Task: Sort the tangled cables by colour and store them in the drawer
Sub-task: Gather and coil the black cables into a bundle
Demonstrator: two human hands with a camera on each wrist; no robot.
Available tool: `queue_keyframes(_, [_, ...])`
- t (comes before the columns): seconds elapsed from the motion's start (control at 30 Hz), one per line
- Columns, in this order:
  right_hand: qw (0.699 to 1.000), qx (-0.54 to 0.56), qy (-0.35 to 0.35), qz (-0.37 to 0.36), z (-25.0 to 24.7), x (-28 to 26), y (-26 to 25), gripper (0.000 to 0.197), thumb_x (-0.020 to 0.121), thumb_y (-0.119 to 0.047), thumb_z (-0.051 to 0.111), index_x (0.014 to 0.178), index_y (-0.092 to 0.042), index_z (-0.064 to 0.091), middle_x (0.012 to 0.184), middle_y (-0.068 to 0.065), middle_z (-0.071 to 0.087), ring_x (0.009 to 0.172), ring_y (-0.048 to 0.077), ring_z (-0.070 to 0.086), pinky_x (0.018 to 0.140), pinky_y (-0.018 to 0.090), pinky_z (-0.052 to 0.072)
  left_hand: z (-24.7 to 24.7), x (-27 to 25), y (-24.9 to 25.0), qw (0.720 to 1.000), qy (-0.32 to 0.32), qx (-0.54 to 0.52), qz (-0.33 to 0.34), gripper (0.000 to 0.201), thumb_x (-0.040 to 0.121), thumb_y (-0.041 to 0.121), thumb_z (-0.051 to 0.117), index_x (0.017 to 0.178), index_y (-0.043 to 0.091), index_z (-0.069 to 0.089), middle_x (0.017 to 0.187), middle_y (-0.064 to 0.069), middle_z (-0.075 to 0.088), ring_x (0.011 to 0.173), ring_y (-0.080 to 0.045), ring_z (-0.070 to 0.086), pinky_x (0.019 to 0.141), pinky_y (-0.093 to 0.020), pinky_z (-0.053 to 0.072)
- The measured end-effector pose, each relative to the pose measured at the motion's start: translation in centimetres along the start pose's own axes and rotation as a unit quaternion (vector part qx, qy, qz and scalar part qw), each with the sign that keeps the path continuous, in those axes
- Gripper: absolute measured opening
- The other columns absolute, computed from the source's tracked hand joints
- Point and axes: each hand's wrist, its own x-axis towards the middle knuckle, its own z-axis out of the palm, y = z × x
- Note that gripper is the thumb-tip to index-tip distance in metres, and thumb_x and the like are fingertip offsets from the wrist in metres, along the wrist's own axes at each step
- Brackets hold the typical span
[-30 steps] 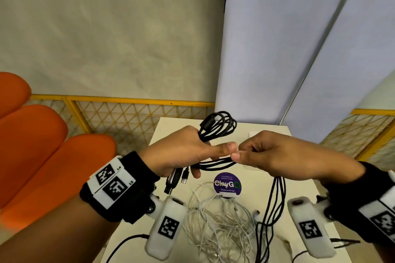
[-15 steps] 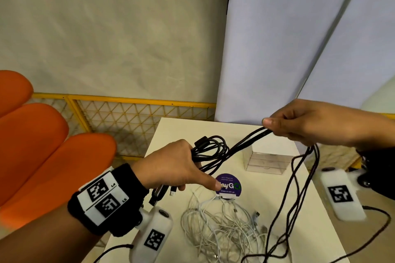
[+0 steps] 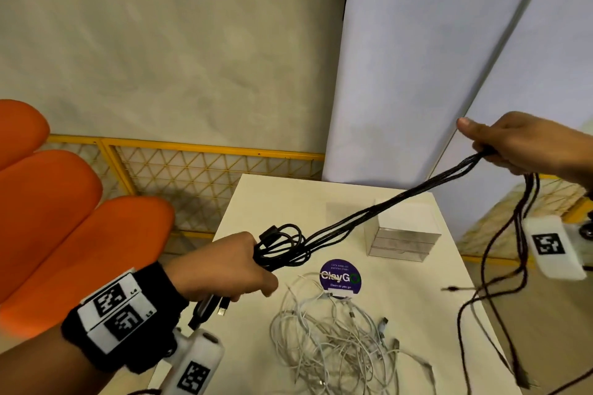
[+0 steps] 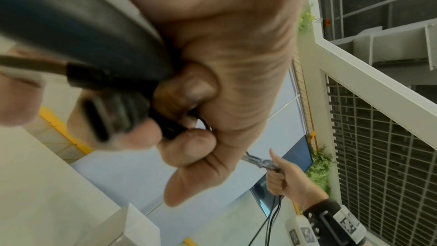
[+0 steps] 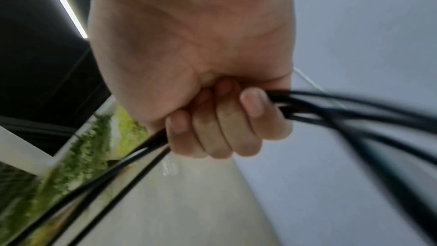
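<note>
My left hand (image 3: 237, 266) grips a coiled bunch of black cables (image 3: 282, 247) above the left side of the white table (image 3: 256, 202), with their plugs hanging below the fist. The black cables (image 3: 385, 205) stretch taut up and right to my right hand (image 3: 513, 147), which grips them in a fist (image 5: 224, 119); their loose ends dangle off the table's right edge. A tangle of white cables (image 3: 330, 340) lies on the table near me. A small clear drawer box (image 3: 401, 240) stands at the back right of the table. In the left wrist view my left hand's fingers (image 4: 189, 149) curl round black plugs.
A round purple sticker (image 3: 340, 276) marks the table's middle. Orange seat cushions (image 3: 64, 218) are to the left, a yellow mesh fence (image 3: 199, 176) runs behind the table, and pale blue panels (image 3: 417, 74) stand at the back right.
My right hand has moved from beside the left hand up and far to the right, drawing the black cables out taut. The left hand has kept its coil and sunk slightly.
</note>
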Motion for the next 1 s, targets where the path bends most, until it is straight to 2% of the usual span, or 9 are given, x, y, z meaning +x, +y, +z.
queue_keyframes(0.17, [0.992,-0.043,0.099,0.062,0.3,1.7,5.1,0.072,0.081,-0.079,0.042,0.062,-0.009,0.043,0.051,0.006,0.029,0.052,0.02,0.03,0.059,0.033,0.025,-0.7,-0.7,-2.4,0.999,-0.015,-0.018,-0.032,0.026,0.064,0.022,0.073,0.076,0.012,0.052,0.056,-0.003,0.044,0.049,-0.018,0.044,0.053,-0.029,0.036])
queue_keyframes(0.3, [0.984,-0.073,0.136,0.09,1.0,2.4,10.7,0.081,0.072,-0.088,0.035,0.056,-0.008,0.039,0.048,0.011,0.039,0.051,0.026,0.042,0.058,0.036,0.031,-1.3,-1.4,-4.3,0.997,-0.029,-0.051,-0.053,0.021,0.072,0.012,0.071,0.082,0.007,0.053,0.051,0.0,0.043,0.044,-0.016,0.041,0.047,-0.023,0.033])
queue_keyframes(0.47, [0.984,-0.09,0.068,0.136,4.4,3.5,19.9,0.119,0.041,-0.108,0.007,0.05,0.001,0.053,0.052,0.015,0.058,0.058,0.036,0.057,0.058,0.036,0.037,-0.7,-1.7,-5.2,0.992,-0.046,-0.083,-0.082,0.027,0.073,0.011,0.071,0.09,0.004,0.051,0.054,0.001,0.046,0.048,-0.016,0.045,0.049,-0.026,0.035])
queue_keyframes(0.63, [0.985,-0.082,0.015,0.151,10.3,4.5,22.8,0.13,0.031,-0.111,0.008,0.082,-0.009,0.071,0.086,0.013,0.069,0.088,0.033,0.061,0.085,0.042,0.044,1.0,-0.9,-3.9,0.989,-0.077,-0.097,-0.082,0.018,0.082,0.005,0.066,0.088,0.007,0.049,0.048,0.0,0.04,0.044,-0.017,0.043,0.047,-0.023,0.031])
queue_keyframes(0.7, [0.986,-0.067,-0.005,0.15,12.2,5.4,21.9,0.12,0.039,-0.11,0.018,0.095,-0.014,0.066,0.1,0.012,0.066,0.096,0.031,0.058,0.086,0.04,0.042,1.4,-0.5,-3.3,0.985,-0.091,-0.116,-0.085,0.017,0.084,0.001,0.064,0.079,0.008,0.049,0.048,-0.002,0.037,0.043,-0.019,0.041,0.046,-0.023,0.03])
queue_keyframes(0.73, [0.988,-0.058,-0.021,0.141,12.7,5.1,19.7,0.101,0.057,-0.101,0.035,0.104,-0.016,0.064,0.11,0.012,0.066,0.101,0.03,0.058,0.088,0.039,0.043,1.5,-0.2,-2.9,0.983,-0.101,-0.129,-0.082,0.023,0.084,0.0,0.063,0.069,0.01,0.048,0.047,-0.002,0.034,0.042,-0.019,0.04,0.046,-0.024,0.03])
queue_keyframes(0.77, [0.99,-0.05,-0.033,0.13,13.2,4.4,16.8,0.074,0.076,-0.081,0.053,0.114,-0.018,0.061,0.119,0.012,0.064,0.106,0.028,0.058,0.091,0.039,0.043,1.6,0.1,-2.7,0.981,-0.11,-0.142,-0.078,0.034,0.085,-0.001,0.062,0.058,0.014,0.046,0.046,-0.002,0.031,0.04,-0.02,0.039,0.047,-0.024,0.03])
queue_keyframes(0.83, [0.996,0.003,-0.046,0.075,14.4,3.4,11.8,0.042,0.088,-0.043,0.069,0.124,-0.027,0.054,0.124,0.005,0.062,0.111,0.02,0.058,0.095,0.035,0.044,1.8,0.6,-1.9,0.976,-0.12,-0.161,-0.079,0.052,0.086,-0.002,0.059,0.044,0.02,0.037,0.043,0.0,0.025,0.038,-0.02,0.036,0.045,-0.023,0.031])
queue_keyframes(1.0, [0.963,0.017,-0.158,-0.217,15.3,-1.9,-1.1,0.079,0.075,-0.039,0.081,0.138,-0.047,0.033,0.136,-0.016,0.048,0.129,-0.007,0.041,0.11,0.022,0.035,2.1,1.2,0.5,0.968,-0.145,-0.187,-0.081,0.049,0.088,-0.001,0.055,0.05,0.016,0.029,0.036,0.001,0.021,0.035,-0.018,0.033,0.038,-0.016,0.028])
